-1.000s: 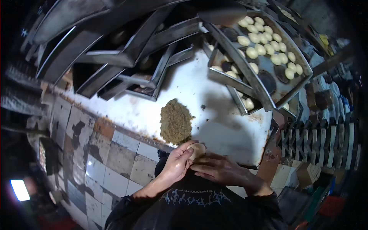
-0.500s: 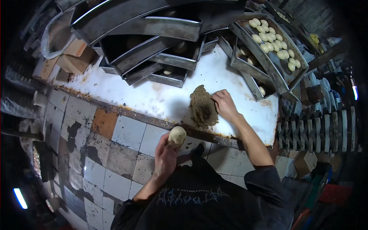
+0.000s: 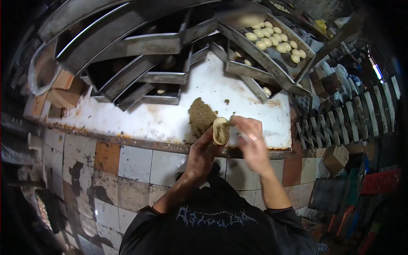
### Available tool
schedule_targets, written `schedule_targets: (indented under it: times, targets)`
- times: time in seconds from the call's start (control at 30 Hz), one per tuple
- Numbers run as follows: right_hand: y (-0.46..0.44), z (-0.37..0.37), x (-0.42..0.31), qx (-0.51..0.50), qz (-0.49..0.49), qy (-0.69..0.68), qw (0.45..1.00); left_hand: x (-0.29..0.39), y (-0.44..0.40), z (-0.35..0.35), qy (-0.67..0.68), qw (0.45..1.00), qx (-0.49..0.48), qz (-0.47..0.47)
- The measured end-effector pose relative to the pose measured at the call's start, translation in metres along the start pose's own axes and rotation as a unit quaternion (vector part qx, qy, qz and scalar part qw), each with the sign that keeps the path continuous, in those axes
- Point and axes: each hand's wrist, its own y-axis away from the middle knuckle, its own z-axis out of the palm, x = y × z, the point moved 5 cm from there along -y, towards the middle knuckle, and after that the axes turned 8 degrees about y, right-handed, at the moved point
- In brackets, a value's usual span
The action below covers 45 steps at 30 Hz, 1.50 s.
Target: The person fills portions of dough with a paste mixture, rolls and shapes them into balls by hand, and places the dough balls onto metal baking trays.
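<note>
An opened, cup-shaped piece of pale dough (image 3: 221,131) is held upright in my left hand (image 3: 201,156), with its hollow facing up. Right beside its rim is my right hand (image 3: 251,142), blurred by motion, its fingertips pinched on a bit of greenish-brown filling. Behind my left hand, a crumbly pile of the same filling (image 3: 201,117) lies on the white tabletop (image 3: 161,123). A small crumb of it sits further back. Round pale dough balls (image 3: 272,37) stand in a metal tray (image 3: 302,63) at the back right.
Stacked metal trays (image 3: 159,44) cover the back left and centre of the table. Cardboard boxes (image 3: 66,91) stand at its left end. On the right are a row of metal slats (image 3: 352,119), another box (image 3: 335,159) and a red crate (image 3: 380,182). Tiled floor (image 3: 134,165) lies in front.
My right hand has come from the pile to the dough with a bit of filling. My left hand has moved up and right, and the dough now shows an open hollow.
</note>
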Motion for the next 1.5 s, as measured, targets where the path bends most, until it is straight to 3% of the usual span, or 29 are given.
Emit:
schedule_targets:
  times: [0.07,0.13,0.23,0.27,0.3,0.33,0.37,0.4,0.43,0.5,0.53,0.57,0.63,0.67,0.77,0.83,0.87,0.9,0.93,0.97,1.0,1.07,1.1,1.17,1.27,1.33,1.4,1.43,1.5]
  targets:
    - [0.009,0.002,0.006,0.036,0.018,0.034,0.999,-0.016,-0.015,0.013,0.069,0.997,0.003,0.024]
    - [0.018,0.0,0.014,0.062,-0.124,0.241,0.961,-0.034,-0.029,0.02,0.037,0.996,0.011,0.074]
    - [0.029,-0.008,0.053,-0.055,-0.057,-0.051,0.996,-0.06,-0.057,0.016,0.088,0.984,0.015,0.156]
    - [0.033,-0.016,0.068,-0.04,-0.074,-0.17,0.982,-0.062,-0.061,0.023,0.048,0.986,0.026,0.155]
    - [0.035,-0.029,0.083,-0.038,-0.074,-0.179,0.98,-0.064,-0.062,0.028,0.007,0.988,0.039,0.151]
    - [0.039,-0.04,0.11,-0.052,0.069,-0.354,0.931,-0.073,-0.067,0.027,-0.002,0.989,0.08,0.121]
    - [0.038,-0.05,0.125,-0.011,0.116,-0.391,0.913,-0.079,-0.07,0.033,-0.009,0.989,0.083,0.119]
    - [0.038,-0.06,0.139,0.035,0.16,-0.428,0.889,-0.086,-0.075,0.041,-0.114,0.985,0.097,0.089]
    - [0.026,-0.07,0.143,0.036,0.161,-0.433,0.886,-0.093,-0.079,0.046,-0.218,0.968,0.11,0.056]
    - [0.006,-0.091,0.139,-0.012,0.068,-0.08,0.994,-0.124,-0.083,0.05,-0.342,0.94,-0.005,-0.021]
    - [0.007,-0.089,0.144,0.014,-0.016,-0.036,0.999,-0.131,-0.083,0.057,-0.329,0.944,-0.007,-0.035]
    - [0.013,-0.088,0.15,0.018,-0.006,-0.04,0.999,-0.134,-0.086,0.066,-0.318,0.947,-0.01,-0.049]
    - [0.022,-0.087,0.16,0.054,0.031,-0.068,0.996,-0.138,-0.094,0.073,-0.099,0.988,0.1,-0.063]
    - [0.029,-0.087,0.157,0.099,-0.013,0.027,0.995,-0.139,-0.097,0.077,-0.032,0.99,0.129,-0.055]
    - [0.053,-0.07,0.148,0.132,0.013,-0.059,0.989,-0.156,-0.111,0.072,0.044,0.985,0.162,0.031]
    - [0.068,-0.063,0.167,0.105,0.037,-0.116,0.987,-0.165,-0.118,0.064,-0.052,0.984,0.151,0.083]
    - [0.075,-0.066,0.184,0.099,0.105,-0.168,0.975,-0.163,-0.121,0.069,-0.312,0.935,0.06,0.158]
    - [0.083,-0.067,0.202,0.091,0.172,-0.22,0.956,-0.169,-0.123,0.073,-0.545,0.808,-0.038,0.221]
    - [0.084,-0.072,0.227,0.136,0.224,-0.191,0.946,-0.188,-0.136,0.062,-0.695,0.686,-0.171,0.136]
    - [0.076,-0.075,0.25,0.181,0.274,-0.16,0.931,-0.197,-0.124,0.06,-0.77,0.59,-0.21,0.122]
    - [0.054,-0.074,0.257,0.181,0.272,-0.159,0.932,-0.187,-0.123,0.071,-0.746,0.622,-0.223,0.085]
    - [0.009,-0.073,0.24,0.224,0.12,0.101,0.962,-0.155,-0.113,0.095,-0.717,0.656,-0.231,0.045]
    - [-0.002,-0.046,0.24,0.223,0.112,0.002,0.968,-0.128,-0.113,0.102,-0.627,0.745,-0.215,0.077]
    - [0.001,-0.005,0.21,0.006,0.023,0.097,0.995,-0.085,-0.114,0.091,-0.434,0.872,-0.19,0.128]
    - [0.067,-0.018,0.19,0.092,-0.1,0.124,0.983,-0.03,-0.096,0.05,-0.44,0.877,-0.155,0.117]
    - [0.076,-0.061,0.199,-0.049,-0.065,0.212,0.974,0.0,-0.073,0.02,-0.452,0.876,-0.136,0.1]
    - [0.065,-0.087,0.27,0.073,0.073,0.229,0.968,0.024,-0.05,-0.007,-0.48,0.866,-0.124,0.062]
    - [0.027,-0.092,0.247,0.127,0.069,0.35,0.926,0.03,-0.043,-0.027,-0.458,0.876,-0.127,0.08]
    - [-0.018,-0.067,0.247,0.192,0.143,0.331,0.913,0.036,-0.037,-0.053,-0.39,0.91,-0.14,-0.01]
